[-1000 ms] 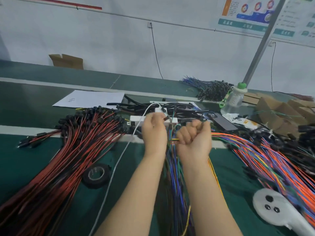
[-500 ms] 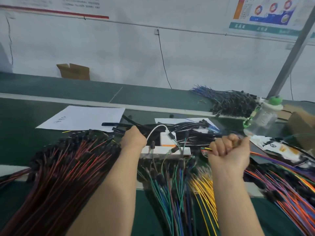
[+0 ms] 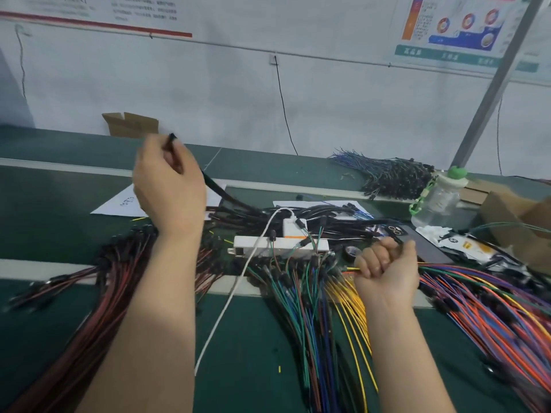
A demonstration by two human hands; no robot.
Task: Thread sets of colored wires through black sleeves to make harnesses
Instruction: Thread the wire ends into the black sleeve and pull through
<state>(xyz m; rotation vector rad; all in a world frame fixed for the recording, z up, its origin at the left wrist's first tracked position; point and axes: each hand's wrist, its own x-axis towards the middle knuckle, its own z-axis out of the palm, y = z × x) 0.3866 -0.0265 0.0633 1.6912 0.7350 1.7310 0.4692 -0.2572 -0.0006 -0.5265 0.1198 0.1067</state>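
Green surface [image 3: 53,210] below a white wall, heaped with wire bundles. We note the left grip [image 3: 168,186] held high, fingers curled round one black sleeve [image 3: 216,188]. Its end pokes out just above the fingers, and the rest trails down to the right of the grip into the sleeve pile [image 3: 328,217]. The right grip [image 3: 387,265] is a closed fist on a set of colored wires [image 3: 438,266], with short tips showing just left of the fist and the lengths fanning to its right. The grips are well apart and nothing is threaded yet. We judge the step in hand to be bringing the sleeve mouth to the wire tips. We would even the tips into one tight bunch, hold the sleeve close to its mouth so it cannot flop, and feed straight along its axis. Risk: a stray wire catching the rim and buckling.
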